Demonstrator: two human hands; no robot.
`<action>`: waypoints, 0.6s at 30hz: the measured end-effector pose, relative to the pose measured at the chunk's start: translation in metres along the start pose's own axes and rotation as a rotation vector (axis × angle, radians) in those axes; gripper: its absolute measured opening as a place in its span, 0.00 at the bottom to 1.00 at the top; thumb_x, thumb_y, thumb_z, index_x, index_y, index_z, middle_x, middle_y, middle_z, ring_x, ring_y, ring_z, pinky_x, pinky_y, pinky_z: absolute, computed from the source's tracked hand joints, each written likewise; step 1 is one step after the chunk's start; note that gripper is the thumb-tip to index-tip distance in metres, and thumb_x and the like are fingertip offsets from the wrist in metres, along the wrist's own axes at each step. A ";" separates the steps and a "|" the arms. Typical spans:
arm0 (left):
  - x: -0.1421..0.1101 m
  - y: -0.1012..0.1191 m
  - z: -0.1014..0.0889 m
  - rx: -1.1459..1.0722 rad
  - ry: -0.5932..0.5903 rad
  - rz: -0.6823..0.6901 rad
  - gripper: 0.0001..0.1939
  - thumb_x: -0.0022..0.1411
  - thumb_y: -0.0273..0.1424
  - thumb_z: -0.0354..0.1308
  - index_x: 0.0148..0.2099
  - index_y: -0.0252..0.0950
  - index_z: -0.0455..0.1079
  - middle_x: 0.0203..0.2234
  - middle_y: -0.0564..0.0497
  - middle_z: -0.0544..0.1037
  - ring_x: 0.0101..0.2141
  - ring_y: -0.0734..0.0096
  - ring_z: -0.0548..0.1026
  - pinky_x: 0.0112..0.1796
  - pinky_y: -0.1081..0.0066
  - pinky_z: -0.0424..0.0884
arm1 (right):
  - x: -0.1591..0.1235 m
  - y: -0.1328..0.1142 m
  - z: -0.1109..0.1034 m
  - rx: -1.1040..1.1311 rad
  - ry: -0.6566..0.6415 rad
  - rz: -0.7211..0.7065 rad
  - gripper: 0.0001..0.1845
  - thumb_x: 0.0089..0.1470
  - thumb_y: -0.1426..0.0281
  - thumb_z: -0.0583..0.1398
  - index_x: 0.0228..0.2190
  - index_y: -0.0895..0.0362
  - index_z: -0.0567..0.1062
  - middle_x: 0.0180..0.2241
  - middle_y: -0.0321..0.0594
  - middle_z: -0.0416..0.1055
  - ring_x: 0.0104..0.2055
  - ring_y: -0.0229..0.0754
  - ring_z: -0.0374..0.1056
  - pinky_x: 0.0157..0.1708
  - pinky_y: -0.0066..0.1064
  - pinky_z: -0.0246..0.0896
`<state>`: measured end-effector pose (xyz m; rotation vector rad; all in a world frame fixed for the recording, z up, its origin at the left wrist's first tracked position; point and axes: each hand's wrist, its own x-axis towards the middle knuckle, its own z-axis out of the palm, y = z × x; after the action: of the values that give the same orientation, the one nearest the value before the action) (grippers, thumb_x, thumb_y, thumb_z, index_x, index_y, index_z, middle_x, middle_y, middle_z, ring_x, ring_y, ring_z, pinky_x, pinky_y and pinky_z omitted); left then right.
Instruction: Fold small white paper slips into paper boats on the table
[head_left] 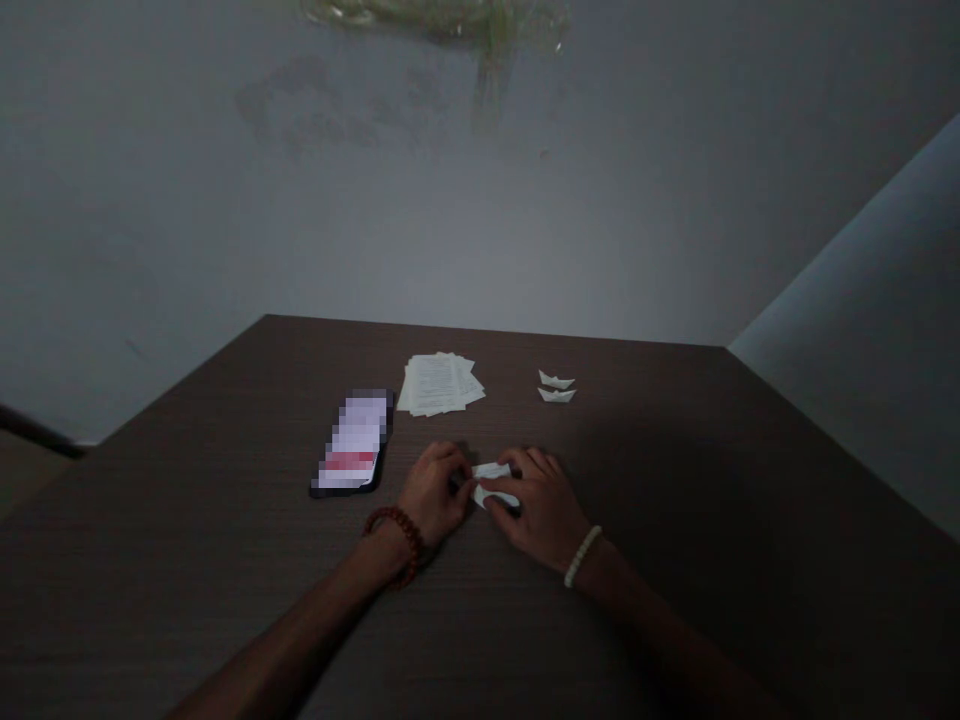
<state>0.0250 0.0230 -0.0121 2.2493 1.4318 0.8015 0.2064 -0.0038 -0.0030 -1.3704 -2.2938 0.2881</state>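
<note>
Between my two hands is a small folded piece of white paper [491, 470], low over the dark table. My left hand [437, 493], with a brown bead bracelet at the wrist, pinches its left end between thumb and fingers. On the other side my right hand [541, 502], wearing a pale bead bracelet, has its fingers closed on the right part of the paper. The fingers cover much of it, so its exact fold is hard to make out.
A phone [352, 440] with a blurred screen lies left of my hands. Behind them is a loose stack of printed paper sheets [437, 384]. Two small paper boats [556, 388] sit at the back right. The brown table [225, 420] meets a grey wall [480, 240].
</note>
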 end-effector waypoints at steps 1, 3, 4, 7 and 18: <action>0.000 0.000 0.000 0.000 0.000 0.005 0.03 0.53 0.21 0.59 0.29 0.33 0.69 0.31 0.47 0.71 0.37 0.61 0.68 0.40 0.63 0.66 | 0.001 0.000 0.000 0.003 -0.002 -0.001 0.12 0.53 0.66 0.61 0.41 0.46 0.77 0.43 0.40 0.66 0.46 0.46 0.58 0.45 0.39 0.51; -0.001 -0.001 0.000 -0.001 0.001 0.025 0.03 0.54 0.22 0.59 0.30 0.33 0.69 0.31 0.47 0.71 0.37 0.61 0.68 0.40 0.63 0.66 | 0.002 0.001 -0.001 0.011 -0.011 -0.002 0.12 0.52 0.66 0.61 0.41 0.46 0.77 0.43 0.40 0.66 0.45 0.46 0.58 0.44 0.39 0.51; -0.002 -0.002 0.001 0.001 0.001 0.040 0.03 0.54 0.22 0.59 0.30 0.33 0.69 0.32 0.47 0.71 0.37 0.61 0.68 0.40 0.63 0.66 | 0.003 0.002 -0.002 0.015 -0.017 -0.002 0.12 0.53 0.66 0.61 0.41 0.46 0.77 0.43 0.39 0.66 0.45 0.46 0.58 0.44 0.39 0.51; -0.004 -0.004 0.002 0.032 -0.007 0.094 0.01 0.56 0.24 0.57 0.32 0.34 0.69 0.32 0.46 0.70 0.38 0.61 0.68 0.40 0.64 0.67 | 0.004 0.002 -0.003 0.025 -0.021 0.004 0.12 0.52 0.66 0.61 0.40 0.45 0.78 0.43 0.39 0.65 0.44 0.45 0.58 0.43 0.38 0.51; -0.007 -0.006 -0.003 0.056 -0.030 0.154 0.06 0.54 0.30 0.60 0.35 0.35 0.67 0.36 0.46 0.69 0.39 0.61 0.67 0.40 0.63 0.67 | 0.004 0.004 -0.001 0.050 -0.004 0.012 0.12 0.49 0.67 0.63 0.38 0.47 0.78 0.42 0.39 0.65 0.43 0.45 0.58 0.42 0.38 0.51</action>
<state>0.0171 0.0189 -0.0151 2.4270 1.2960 0.7795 0.2083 0.0016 -0.0022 -1.3607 -2.2666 0.3504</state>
